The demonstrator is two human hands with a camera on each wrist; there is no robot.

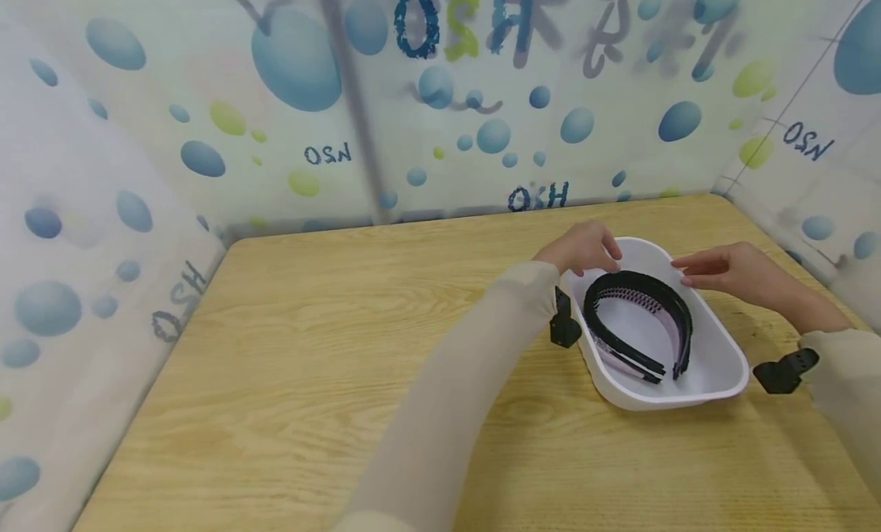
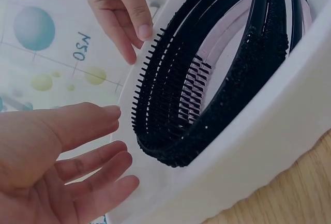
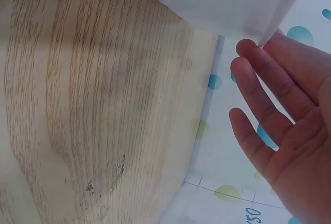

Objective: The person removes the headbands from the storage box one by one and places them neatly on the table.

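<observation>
My left hand (image 1: 581, 248) is loosely spread near the headbands (image 1: 661, 290), which already lie in the white basin (image 1: 716, 371); my right hand (image 1: 739, 274) pinches that basin, yet to let go.

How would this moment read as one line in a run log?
left hand: fingers loose, near headbands | right hand: pinches rim of white basin | headbands: inside white basin | wooden table: beneath white basin

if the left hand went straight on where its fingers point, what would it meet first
Probably the textured black headband in the white basin, just ahead of the left hand, though depth is unclear.
</observation>
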